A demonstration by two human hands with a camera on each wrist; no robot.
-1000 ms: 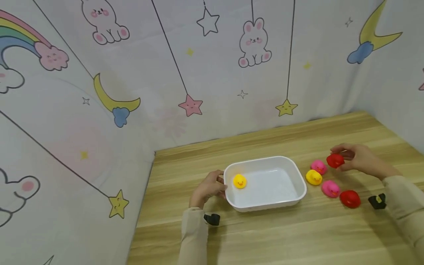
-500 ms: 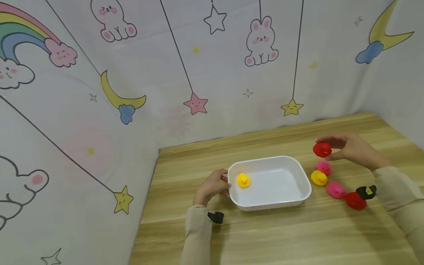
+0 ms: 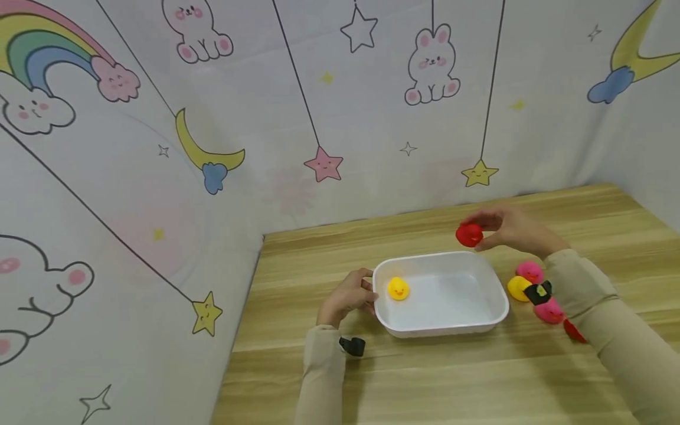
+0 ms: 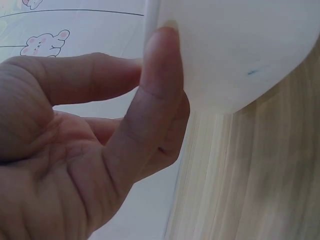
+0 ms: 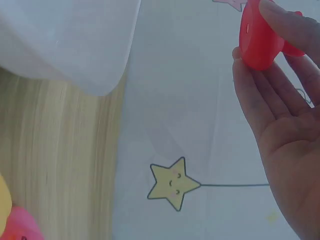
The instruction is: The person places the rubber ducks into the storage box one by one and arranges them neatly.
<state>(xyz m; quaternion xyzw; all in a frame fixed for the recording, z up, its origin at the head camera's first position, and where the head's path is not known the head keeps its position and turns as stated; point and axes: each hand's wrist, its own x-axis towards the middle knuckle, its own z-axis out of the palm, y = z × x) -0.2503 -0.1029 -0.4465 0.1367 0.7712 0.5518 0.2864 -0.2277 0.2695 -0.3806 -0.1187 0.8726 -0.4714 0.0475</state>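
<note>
Right hand (image 3: pixel 512 229) raised off the tabletop (image 3: pixel 425 381), its grip on a red rubber duck (image 3: pixel 468 235): thumb on 1 side, fingers on the other, spread only to the toy's width. In the head view the duck shows just beyond the far rim of a white tray (image 3: pixel 446 331), toward its right end. Right-wrist view: visible gap between duck and tray.

Left hand (image 3: pixel 347 297) at the tray's left end. Its grip is narrow, fingers bent, holding the rim; left-wrist view shows 1 fingertip lying along the outer wall, with a small blue mark (image 4: pixel 251 72) farther along that wall. Tray upright, flat on the tabletop.

Inside the tray, 1 yellow rubber duck (image 3: pixel 398 289), upright, near the left wall.

Right of the tray, 4 more ducks in a loose slanting line: far pink duck (image 3: pixel 530 271), yellow duck (image 3: pixel 515 288) just beside it, near pink duck (image 3: pixel 549 311), then a red duck (image 3: pixel 575 332) mostly covered by the right sleeve (image 3: pixel 600 319). Contact among them: cannot tell. A black wrist camera (image 3: pixel 539 292) covers part of the yellow there.

Left sleeve (image 3: pixel 323 360) beige, like the right. Pale backdrop (image 3: pixel 255 82) behind, printed with a rainbow (image 3: pixel 69 50), moons, stars and rabbits.
</note>
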